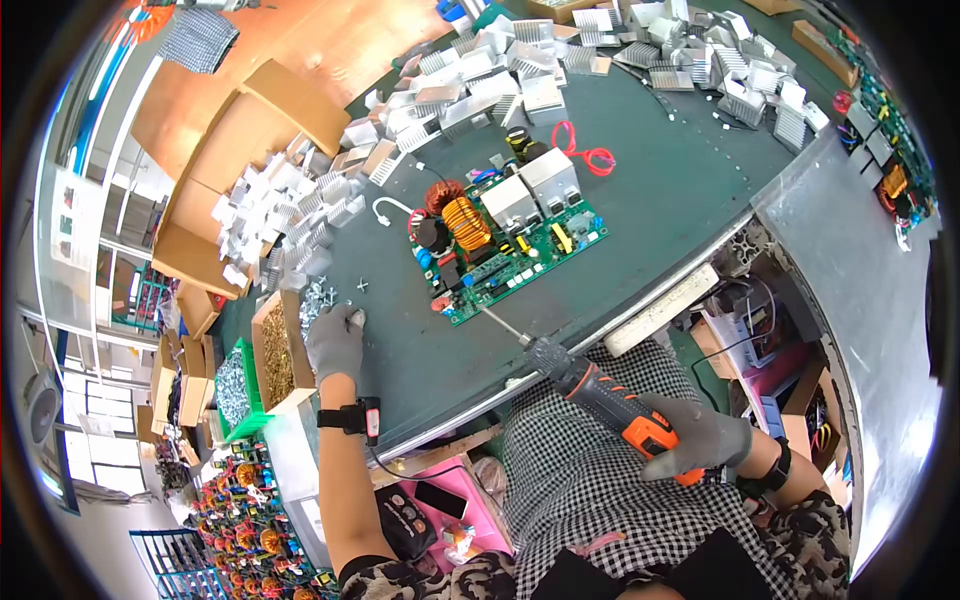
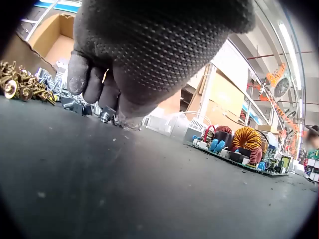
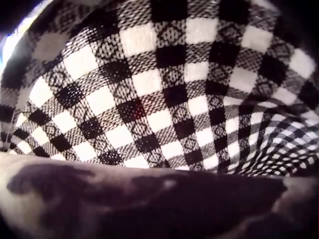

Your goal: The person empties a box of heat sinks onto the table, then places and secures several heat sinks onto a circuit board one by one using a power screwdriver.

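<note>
My gloved left hand is down at a small pile of silver screws on the left side of the bench. In the left wrist view its curled fingers point downward, tips right at the screws; I cannot tell whether they pinch one. My gloved right hand grips an orange and black electric screwdriver above the bench's front edge. Its long bit points at the near edge of a green circuit board, which carries copper coils and silver heat sinks. The right wrist view holds only checkered cloth and a sleeve.
Heaps of silver heat sinks cover the back of the green bench. At left stand a box of brass-coloured screws and a green bin of silver ones. A red wire loop lies behind the board.
</note>
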Tool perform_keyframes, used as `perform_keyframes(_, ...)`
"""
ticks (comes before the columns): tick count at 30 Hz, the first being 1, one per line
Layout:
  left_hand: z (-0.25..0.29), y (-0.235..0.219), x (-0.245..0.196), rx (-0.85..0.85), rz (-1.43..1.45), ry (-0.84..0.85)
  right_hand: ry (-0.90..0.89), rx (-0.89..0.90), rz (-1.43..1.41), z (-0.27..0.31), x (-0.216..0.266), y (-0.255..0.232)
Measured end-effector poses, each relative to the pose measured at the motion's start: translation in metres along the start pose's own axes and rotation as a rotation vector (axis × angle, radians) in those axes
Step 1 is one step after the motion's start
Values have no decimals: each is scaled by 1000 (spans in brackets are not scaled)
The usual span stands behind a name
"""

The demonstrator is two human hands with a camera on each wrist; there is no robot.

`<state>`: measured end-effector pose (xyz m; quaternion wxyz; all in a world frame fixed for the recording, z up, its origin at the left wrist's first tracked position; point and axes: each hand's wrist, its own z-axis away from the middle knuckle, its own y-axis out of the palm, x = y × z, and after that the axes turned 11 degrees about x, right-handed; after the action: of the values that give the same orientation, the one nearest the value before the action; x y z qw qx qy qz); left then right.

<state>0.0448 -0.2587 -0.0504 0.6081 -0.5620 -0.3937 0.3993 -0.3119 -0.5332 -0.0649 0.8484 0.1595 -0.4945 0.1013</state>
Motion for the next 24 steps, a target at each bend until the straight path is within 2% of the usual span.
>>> perform_keyframes(3, 1, -3, -6, -63, -56, 74, -26, -7, 79, 2, -2, 0)
perform_keyframes(5, 10, -4, -26, -236, 122, 248, -16, 26, 44, 5, -1, -3)
perform_keyframes(6, 12, 0, -35, -279, 268, 393, -25, 13, 63, 6, -3, -2)
perform_keyframes(7, 19, -2, -49, -271, 270, 397, -27, 6, 85, 8, -3, -1)
perform_keyframes(9, 37, -20, -82, 199, 875, 398, -16, 7, 12, 12, 1, 0)
perform_keyframes(10, 42, -24, -96, 196, 879, 389, 2, 3, 32, 13, 0, -1)
perform_keyframes(12, 47, -30, -118, 419, 1089, 528, 18, 7, 52, 13, -4, 0)
perform_keyframes(14, 48, -32, -131, 450, 1089, 509, -25, -66, 102, 14, -12, 2)
perform_keyframes(17, 48, -30, -140, 491, 1102, 501, -54, -73, 140, 17, -19, 0)
perform_keyframes(19, 47, -29, -141, 483, 1076, 564, -22, -66, 127, 19, -16, -2)
perform_keyframes(24, 50, -33, -147, 497, 1063, 551, 0, -57, 100, 19, -15, -5)
